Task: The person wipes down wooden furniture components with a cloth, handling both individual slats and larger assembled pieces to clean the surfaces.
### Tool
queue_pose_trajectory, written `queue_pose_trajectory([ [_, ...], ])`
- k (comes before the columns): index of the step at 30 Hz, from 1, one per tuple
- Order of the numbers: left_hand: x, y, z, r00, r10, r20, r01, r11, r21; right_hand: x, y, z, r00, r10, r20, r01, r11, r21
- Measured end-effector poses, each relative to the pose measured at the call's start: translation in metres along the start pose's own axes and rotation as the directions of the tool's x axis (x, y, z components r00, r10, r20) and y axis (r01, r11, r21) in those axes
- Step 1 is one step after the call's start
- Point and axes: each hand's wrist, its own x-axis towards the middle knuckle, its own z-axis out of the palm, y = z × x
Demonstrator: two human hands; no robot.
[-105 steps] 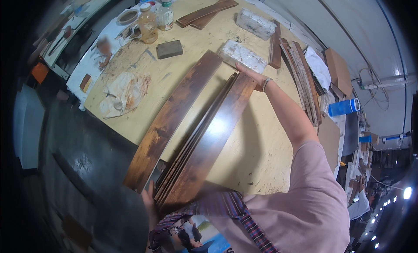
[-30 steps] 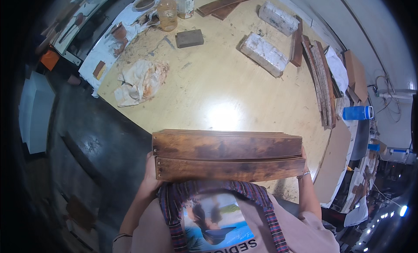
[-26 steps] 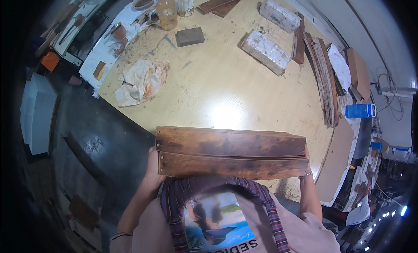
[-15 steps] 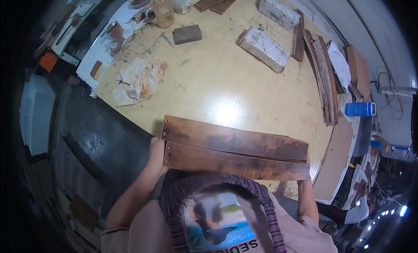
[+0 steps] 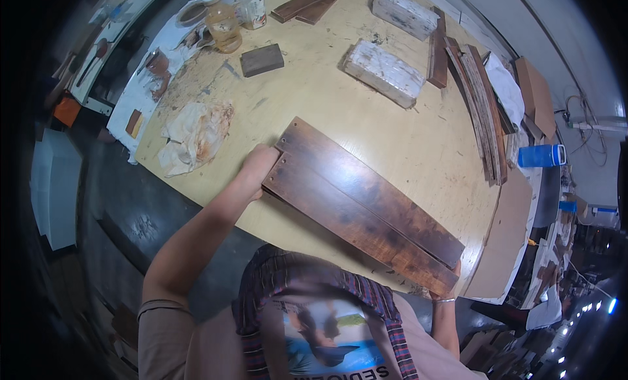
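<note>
Lowered since a second ago from chest height, dark planks now flat on table. Left hand gripping their left end; right hand mostly hidden, grip unclear. Farther off: stained rag, white blocks, plank stack untouched.

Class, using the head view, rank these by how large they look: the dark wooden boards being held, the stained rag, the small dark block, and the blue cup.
1. Dark wooden boards, by far the largest.
2. Stained rag.
3. Small dark block and blue cup: they look alike, and the cup sits near the bent rim, so I would not rank them.
</note>
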Motion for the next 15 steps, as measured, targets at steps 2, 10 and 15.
queue_pose_trajectory([
  [2, -0.012, 0.008, -0.001, 1.0, 0.027, 0.011, -0.027, 0.999, 0.026, -0.002, 0.005, -0.009, 0.997, -0.063, -0.032, 0.061, 0.996, -0.069],
  [10, -0.038, 0.06, -0.005, 0.858, 0.332, 0.392, -0.412, 0.9, 0.139, -0.016, -0.024, -0.023, 0.993, 0.077, -0.085, -0.09, 0.982, -0.166],
  [15, -0.036, 0.049, 0.002, 0.695, 0.408, 0.592, -0.588, 0.797, 0.141, -0.015, -0.034, 0.007, 0.995, 0.092, -0.039, -0.096, 0.986, -0.133],
])
